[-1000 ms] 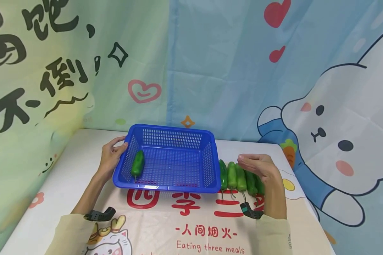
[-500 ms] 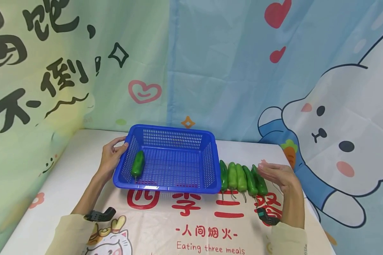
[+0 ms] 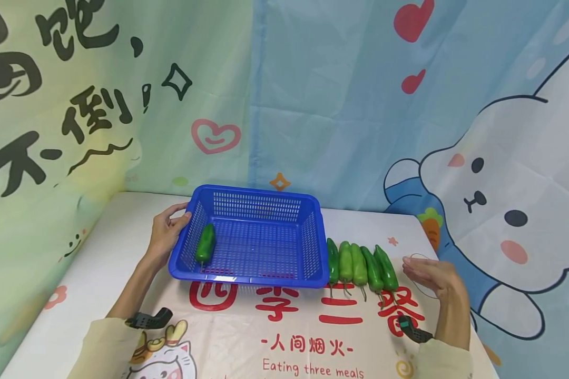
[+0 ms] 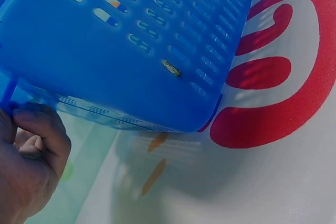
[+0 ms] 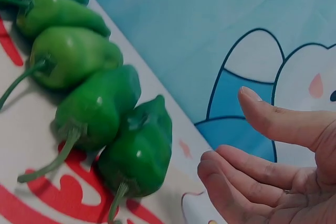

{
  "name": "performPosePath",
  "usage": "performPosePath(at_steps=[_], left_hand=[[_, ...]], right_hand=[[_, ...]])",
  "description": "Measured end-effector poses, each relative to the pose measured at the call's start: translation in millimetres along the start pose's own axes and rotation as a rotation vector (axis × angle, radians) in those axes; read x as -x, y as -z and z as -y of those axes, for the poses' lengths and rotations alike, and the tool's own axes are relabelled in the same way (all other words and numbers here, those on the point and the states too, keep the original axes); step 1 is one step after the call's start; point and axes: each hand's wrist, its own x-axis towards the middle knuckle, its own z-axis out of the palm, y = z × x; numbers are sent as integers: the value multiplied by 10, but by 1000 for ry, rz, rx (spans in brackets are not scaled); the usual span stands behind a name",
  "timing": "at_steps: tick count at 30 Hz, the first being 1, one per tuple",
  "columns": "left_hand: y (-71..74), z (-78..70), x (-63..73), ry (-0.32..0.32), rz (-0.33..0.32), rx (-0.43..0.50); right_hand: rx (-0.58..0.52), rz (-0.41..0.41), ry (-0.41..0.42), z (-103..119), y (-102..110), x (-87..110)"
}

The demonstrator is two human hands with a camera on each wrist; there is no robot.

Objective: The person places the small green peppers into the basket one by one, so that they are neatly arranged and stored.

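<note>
A blue plastic basket [image 3: 246, 280] with slotted walls stands on the table. My left hand [image 3: 163, 237] grips its left rim, with thumb and fingers around the edge in the left wrist view. Inside, near the left wall, lies one green pepper [image 3: 205, 243]. Several more green peppers [image 3: 359, 265] lie side by side just right of the basket, stems toward me. My right hand [image 3: 433, 275] hovers to the right of this row, holding nothing. In the right wrist view its fingers [image 5: 257, 174] extend toward the rightmost pepper [image 5: 139, 156], apart from it.
A printed cloth [image 3: 308, 321] with red characters covers the front part of the white table [image 3: 99, 252]. Behind the table hangs a cartoon curtain [image 3: 303, 105]. Each wrist wears a black band [image 3: 149, 319].
My right hand has moved rightward and toward me, from above the row of peppers to beside it, uncovering the rightmost ones. The left hand, basket and peppers keep their places.
</note>
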Motion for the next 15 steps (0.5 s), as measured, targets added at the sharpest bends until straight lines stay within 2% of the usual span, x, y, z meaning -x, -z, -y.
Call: performPosePath(at_steps=[5, 15], left_hand=[[2, 6, -3, -2, -2, 0], [3, 26, -18, -12, -10, -16]], right_hand=[[-36, -19, -26, -126, 22, -57], [-65, 16, -56, -237, 30, -163]])
